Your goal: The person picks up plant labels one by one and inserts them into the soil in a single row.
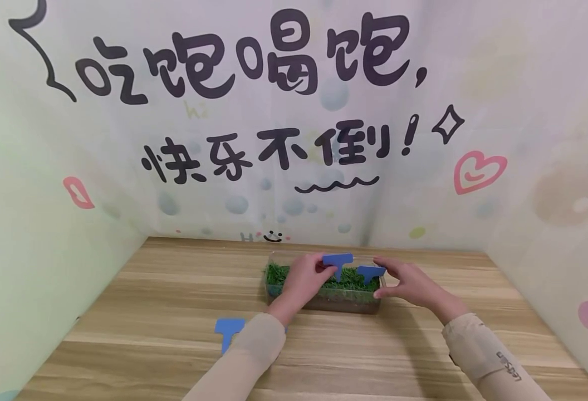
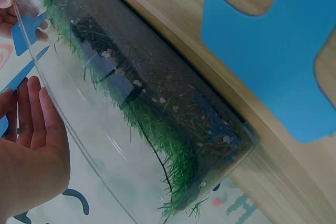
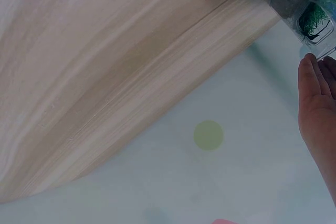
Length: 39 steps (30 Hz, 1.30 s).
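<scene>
My left hand [image 1: 304, 278] pinches a blue T-shaped plant label [image 1: 338, 259] between thumb and fingers, its stem pointing down at the green grass [image 1: 277, 273]. The grass grows over dark soil in a long clear plastic box [image 1: 344, 306]. A second blue label [image 1: 371, 271] stands in the grass near the box's right end. Around that end my right hand [image 1: 416, 284] holds the box, thumb at the front corner and fingers toward the back. In the right wrist view, the fingers [image 3: 316, 77] reach the box's rim.
Nearer the person, another blue label [image 1: 230, 324] lies on the wooden table [image 1: 138, 312], with a bit of blue showing beside the left sleeve [image 1: 259, 340]. Behind the table hangs a printed cloth backdrop [image 1: 294, 211] with black lettering.
</scene>
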Each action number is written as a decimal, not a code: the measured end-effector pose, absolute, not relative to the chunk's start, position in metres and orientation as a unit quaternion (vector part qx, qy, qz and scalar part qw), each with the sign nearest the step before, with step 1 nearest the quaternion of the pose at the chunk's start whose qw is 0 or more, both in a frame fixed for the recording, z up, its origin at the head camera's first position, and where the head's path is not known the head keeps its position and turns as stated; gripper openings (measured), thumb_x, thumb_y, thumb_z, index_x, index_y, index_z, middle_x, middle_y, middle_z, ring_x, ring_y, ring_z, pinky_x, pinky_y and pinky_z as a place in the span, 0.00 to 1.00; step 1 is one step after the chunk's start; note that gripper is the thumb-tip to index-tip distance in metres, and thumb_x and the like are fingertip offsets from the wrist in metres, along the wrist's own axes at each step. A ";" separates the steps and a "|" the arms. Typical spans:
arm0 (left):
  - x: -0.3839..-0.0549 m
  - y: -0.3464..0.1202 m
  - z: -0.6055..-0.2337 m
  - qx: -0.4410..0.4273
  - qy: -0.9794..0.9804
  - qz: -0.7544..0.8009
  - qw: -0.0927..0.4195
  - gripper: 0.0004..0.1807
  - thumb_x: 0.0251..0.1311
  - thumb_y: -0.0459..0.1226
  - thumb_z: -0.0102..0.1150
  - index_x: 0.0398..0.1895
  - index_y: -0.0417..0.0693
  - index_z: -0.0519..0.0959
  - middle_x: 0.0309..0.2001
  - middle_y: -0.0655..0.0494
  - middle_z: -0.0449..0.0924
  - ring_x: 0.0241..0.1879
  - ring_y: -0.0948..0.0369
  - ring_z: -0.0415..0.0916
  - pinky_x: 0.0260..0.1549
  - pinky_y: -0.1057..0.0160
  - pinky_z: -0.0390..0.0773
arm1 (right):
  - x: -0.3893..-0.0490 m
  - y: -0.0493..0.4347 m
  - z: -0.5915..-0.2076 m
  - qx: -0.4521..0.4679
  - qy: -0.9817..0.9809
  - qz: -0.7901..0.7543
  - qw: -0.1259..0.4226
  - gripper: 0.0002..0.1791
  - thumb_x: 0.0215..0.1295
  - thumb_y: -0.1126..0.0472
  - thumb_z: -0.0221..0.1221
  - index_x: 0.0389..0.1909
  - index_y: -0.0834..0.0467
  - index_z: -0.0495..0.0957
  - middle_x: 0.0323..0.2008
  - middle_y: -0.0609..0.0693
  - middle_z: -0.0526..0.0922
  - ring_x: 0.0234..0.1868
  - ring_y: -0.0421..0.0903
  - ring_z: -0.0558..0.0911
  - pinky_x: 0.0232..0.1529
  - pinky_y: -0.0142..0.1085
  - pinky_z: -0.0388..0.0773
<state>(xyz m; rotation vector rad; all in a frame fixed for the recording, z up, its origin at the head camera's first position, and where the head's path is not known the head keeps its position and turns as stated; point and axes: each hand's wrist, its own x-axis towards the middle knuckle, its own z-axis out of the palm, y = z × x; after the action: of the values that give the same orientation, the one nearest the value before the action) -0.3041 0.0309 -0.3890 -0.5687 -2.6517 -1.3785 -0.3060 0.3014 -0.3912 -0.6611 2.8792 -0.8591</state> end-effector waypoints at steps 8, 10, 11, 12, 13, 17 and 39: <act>-0.309 0.036 -0.392 -0.176 -0.887 -0.423 0.048 0.08 0.66 0.42 0.63 0.43 0.52 0.86 0.37 0.55 0.88 0.33 0.64 0.81 0.32 0.66 0.78 | -0.305 0.301 -0.392 -0.214 0.935 -0.280 0.033 0.48 0.57 0.48 0.71 0.72 0.67 0.62 0.71 0.69 0.65 0.67 0.71 0.70 0.64 0.57 0.71; -0.310 0.036 -0.392 -0.176 -0.890 -0.419 0.050 0.07 0.65 0.42 0.64 0.41 0.52 0.86 0.36 0.55 0.88 0.32 0.64 0.81 0.31 0.66 0.78 | -0.305 0.301 -0.392 -0.215 0.935 -0.280 0.032 0.48 0.58 0.49 0.71 0.72 0.67 0.62 0.71 0.69 0.66 0.67 0.71 0.70 0.64 0.57 0.71; -0.310 0.037 -0.392 -0.176 -0.891 -0.416 0.051 0.07 0.65 0.42 0.64 0.40 0.52 0.86 0.36 0.55 0.88 0.32 0.64 0.81 0.31 0.66 0.78 | -0.305 0.302 -0.392 -0.215 0.935 -0.280 0.032 0.48 0.58 0.49 0.71 0.72 0.67 0.62 0.71 0.69 0.66 0.67 0.70 0.70 0.64 0.57 0.71; -0.311 0.037 -0.393 -0.175 -0.892 -0.412 0.052 0.06 0.65 0.43 0.64 0.39 0.52 0.86 0.36 0.55 0.88 0.32 0.64 0.81 0.31 0.66 0.78 | -0.305 0.302 -0.392 -0.215 0.935 -0.280 0.032 0.48 0.58 0.49 0.71 0.72 0.67 0.62 0.71 0.69 0.66 0.67 0.70 0.70 0.64 0.57 0.71; -0.311 0.038 -0.393 -0.175 -0.894 -0.409 0.053 0.06 0.65 0.43 0.64 0.39 0.52 0.86 0.35 0.56 0.87 0.32 0.64 0.80 0.31 0.66 0.78 | -0.305 0.302 -0.393 -0.215 0.935 -0.280 0.032 0.48 0.58 0.48 0.71 0.72 0.67 0.62 0.71 0.69 0.66 0.67 0.70 0.70 0.64 0.57 0.71; -0.313 0.038 -0.395 -0.176 -0.899 -0.396 0.059 0.06 0.65 0.43 0.64 0.37 0.52 0.86 0.34 0.56 0.87 0.31 0.64 0.80 0.30 0.66 0.78 | -0.305 0.302 -0.393 -0.216 0.934 -0.283 0.033 0.48 0.57 0.47 0.70 0.72 0.67 0.62 0.71 0.68 0.66 0.67 0.70 0.70 0.64 0.57 0.71; -0.320 0.044 -0.402 -0.167 -0.925 -0.337 0.054 0.16 0.63 0.45 0.66 0.20 0.54 0.73 0.21 0.61 0.74 0.18 0.65 0.66 0.17 0.69 0.59 | -0.305 0.299 -0.390 -0.212 0.937 -0.277 0.032 0.47 0.57 0.47 0.71 0.72 0.66 0.63 0.70 0.69 0.66 0.67 0.70 0.71 0.64 0.57 0.71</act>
<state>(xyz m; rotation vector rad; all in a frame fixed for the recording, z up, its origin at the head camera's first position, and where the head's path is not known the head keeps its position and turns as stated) -0.3203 0.0439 -0.4016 -0.5081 -2.8098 -1.0226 -0.3051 0.2987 -0.3900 -0.6537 2.8840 -0.8519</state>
